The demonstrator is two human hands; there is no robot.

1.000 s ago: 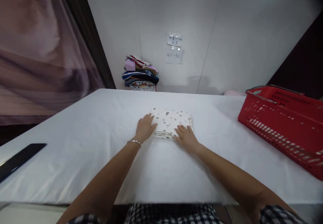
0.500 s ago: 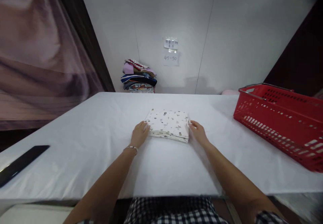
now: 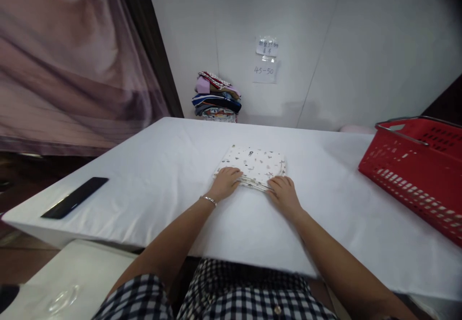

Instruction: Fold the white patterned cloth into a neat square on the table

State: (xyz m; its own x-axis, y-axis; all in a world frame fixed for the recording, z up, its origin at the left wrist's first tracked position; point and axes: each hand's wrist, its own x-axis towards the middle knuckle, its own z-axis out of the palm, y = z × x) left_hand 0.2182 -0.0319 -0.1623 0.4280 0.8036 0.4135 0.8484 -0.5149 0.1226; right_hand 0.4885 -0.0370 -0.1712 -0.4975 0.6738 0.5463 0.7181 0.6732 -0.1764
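A folded white cloth (image 3: pixel 254 162) with small printed motifs lies flat on the white-covered table (image 3: pixel 173 166), its layered edge facing me. My left hand (image 3: pixel 226 182) grips the near left corner, fingers on top and the thumb at the layered edge. At the near right corner my right hand (image 3: pixel 284 192) does likewise, its fingers over the top layer. Both thumbs are partly hidden. A thin bracelet (image 3: pixel 208 199) circles my left wrist.
A red plastic basket (image 3: pixel 415 175) with a metal handle stands on the right. Toward the left front edge lies a flat black object (image 3: pixel 75 198). Folded clothes (image 3: pixel 216 96) are stacked beyond the far edge, below paper signs (image 3: pixel 265 70) on the wall.
My hands have moved from the cloth's left and right sides to its near corners and closed on them. The view has shifted, so the scene sits further right.
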